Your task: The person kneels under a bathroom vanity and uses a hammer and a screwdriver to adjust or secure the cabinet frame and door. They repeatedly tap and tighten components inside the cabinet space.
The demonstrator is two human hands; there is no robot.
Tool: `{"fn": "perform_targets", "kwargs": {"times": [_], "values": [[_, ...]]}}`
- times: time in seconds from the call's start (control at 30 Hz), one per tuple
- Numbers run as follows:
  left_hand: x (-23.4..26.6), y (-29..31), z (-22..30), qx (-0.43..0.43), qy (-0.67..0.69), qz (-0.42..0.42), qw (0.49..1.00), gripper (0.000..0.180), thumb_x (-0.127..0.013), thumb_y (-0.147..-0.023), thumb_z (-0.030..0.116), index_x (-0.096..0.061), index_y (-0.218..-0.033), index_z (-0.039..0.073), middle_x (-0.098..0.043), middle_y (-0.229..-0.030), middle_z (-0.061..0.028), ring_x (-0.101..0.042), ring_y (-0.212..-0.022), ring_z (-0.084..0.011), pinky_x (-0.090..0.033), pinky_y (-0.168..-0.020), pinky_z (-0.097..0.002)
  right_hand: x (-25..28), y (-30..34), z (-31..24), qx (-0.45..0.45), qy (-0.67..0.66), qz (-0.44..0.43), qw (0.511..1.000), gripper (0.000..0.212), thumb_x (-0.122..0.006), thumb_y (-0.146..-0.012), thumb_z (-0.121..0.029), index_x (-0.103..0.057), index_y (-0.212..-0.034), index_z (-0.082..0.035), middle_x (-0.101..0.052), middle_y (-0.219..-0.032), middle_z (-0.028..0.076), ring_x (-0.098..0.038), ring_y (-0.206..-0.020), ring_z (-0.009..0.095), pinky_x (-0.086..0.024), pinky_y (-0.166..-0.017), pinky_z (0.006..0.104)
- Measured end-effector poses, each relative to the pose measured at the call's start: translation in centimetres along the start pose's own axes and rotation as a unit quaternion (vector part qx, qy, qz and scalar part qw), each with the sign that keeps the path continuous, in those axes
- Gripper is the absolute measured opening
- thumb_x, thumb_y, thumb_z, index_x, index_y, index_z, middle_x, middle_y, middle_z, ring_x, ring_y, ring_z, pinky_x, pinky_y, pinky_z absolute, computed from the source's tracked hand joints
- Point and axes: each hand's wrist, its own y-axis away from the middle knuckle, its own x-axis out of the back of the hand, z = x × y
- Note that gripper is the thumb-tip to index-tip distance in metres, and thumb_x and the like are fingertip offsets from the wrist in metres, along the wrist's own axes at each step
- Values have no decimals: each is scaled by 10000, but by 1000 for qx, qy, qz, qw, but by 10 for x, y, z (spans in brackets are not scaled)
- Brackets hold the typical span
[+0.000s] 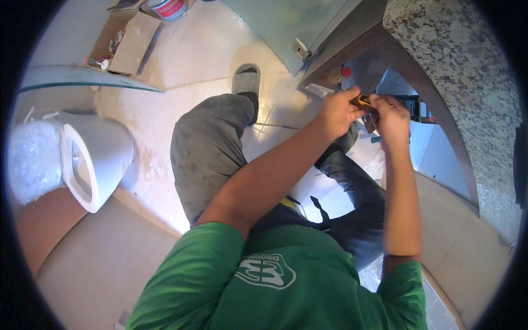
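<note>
In front of the cabinet opening, my two hands meet at a small black and orange hand tool (pixel 363 101); its exact kind cannot be made out. My left hand (pixel 340 113) grips one side of it, thumb on top. The fingers of my right hand (pixel 392 116) are closed around the other end, covering part of it. Just beyond the right hand, a dark printed box (pixel 416 108) lies at the cabinet opening. A red cap (pixel 346 71) shows inside, past the left hand. Below the hands is a small dark green item (pixel 375 139), partly hidden.
A speckled granite countertop (pixel 467 82) curves along the right above the dark cabinet frame (pixel 434 88). A glass door (pixel 280 27) with a metal hinge stands ahead. At left are a white toilet (pixel 118 146), an open cardboard box (pixel 137 44) and a paint can (pixel 169 8).
</note>
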Motion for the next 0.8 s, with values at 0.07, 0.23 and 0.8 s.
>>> {"fn": "perform_targets", "kwargs": {"times": [0.07,0.23,0.8], "values": [[-11,8,2,-13,4,-8,1000,191,-587,-986,202,-570,-1056,25,-651,-1017,-132,-656,-951,-254,-556,-881,-397,4,7,-15,-18,-35,0,999,210,-714,-845,-198,-697,-862,11,-608,-670,18,-514,-549,95,-388,-503,253],[-4,6,8,-11,26,-6,1000,183,-587,-982,185,-567,-1057,19,-641,-1031,-137,-648,-979,-258,-553,-905,-418,-6,-11,8,29,10,1,1000,235,-714,-844,-216,-704,-830,18,-580,-620,24,-489,-531,109,-368,-507,278],[58,-18,3,59,-47,50,996,277,-569,-1009,288,-567,-1070,18,-651,-1045,-152,-661,-963,-269,-548,-906,-399,-27,-44,82,28,62,-23,997,190,-673,-865,-174,-712,-846,11,-615,-680,33,-520,-576,115,-401,-535,279]]}}
